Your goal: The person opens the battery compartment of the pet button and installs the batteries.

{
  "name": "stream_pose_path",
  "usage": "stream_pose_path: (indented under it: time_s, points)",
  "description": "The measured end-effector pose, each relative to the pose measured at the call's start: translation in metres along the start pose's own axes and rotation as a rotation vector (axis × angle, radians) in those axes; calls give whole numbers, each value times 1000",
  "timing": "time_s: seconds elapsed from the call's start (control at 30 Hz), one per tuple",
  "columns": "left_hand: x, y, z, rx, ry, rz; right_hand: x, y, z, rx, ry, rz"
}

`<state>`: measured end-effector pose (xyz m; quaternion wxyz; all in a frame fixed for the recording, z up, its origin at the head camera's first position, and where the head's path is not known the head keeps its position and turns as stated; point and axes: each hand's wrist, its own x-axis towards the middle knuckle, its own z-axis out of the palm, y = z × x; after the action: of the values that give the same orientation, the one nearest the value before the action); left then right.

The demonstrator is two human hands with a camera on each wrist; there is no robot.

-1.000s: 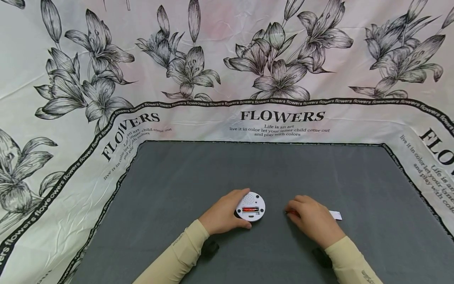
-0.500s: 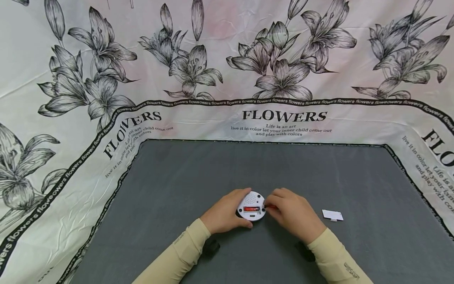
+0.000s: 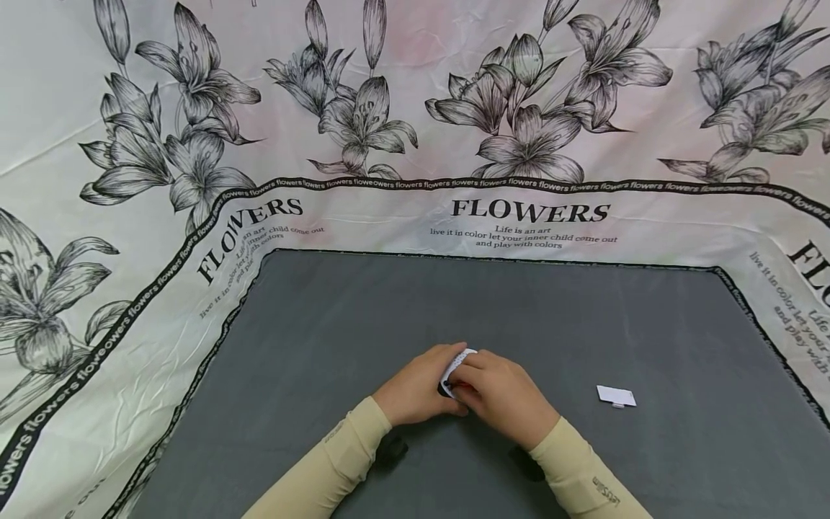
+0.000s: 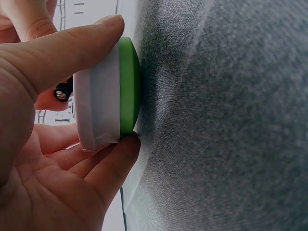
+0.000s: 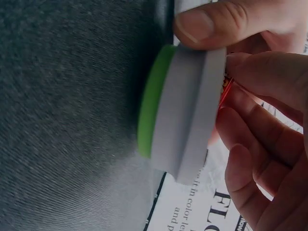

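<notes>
Two hands work on a small round white and green device on a grey mat

The left hand [image 3: 415, 389] grips the device [image 4: 108, 94] by its rim, thumb and fingers curled round it, green face against the grey mat [image 3: 324, 346]. The right hand [image 3: 502, 393] pinches a red battery [image 5: 226, 86] at the device's back. Off to the right lies a small white cover [image 3: 616, 396]; beyond, a flower-printed cloth [image 3: 415, 108]

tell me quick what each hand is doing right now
Left hand: grips the round white and green device.
Right hand: pinches a red battery at the device.
</notes>
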<state>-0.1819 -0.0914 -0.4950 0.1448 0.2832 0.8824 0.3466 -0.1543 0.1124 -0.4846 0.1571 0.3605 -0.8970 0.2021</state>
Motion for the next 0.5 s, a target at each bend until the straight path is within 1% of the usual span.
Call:
stream_pose_path:
  time_s: [0.33, 0.5]
  points:
    - [1, 3, 0, 8, 0, 4, -4, 2, 0, -5, 2, 30]
    - [0, 3, 0, 6, 4, 2, -5, 2, -1, 1, 13, 7]
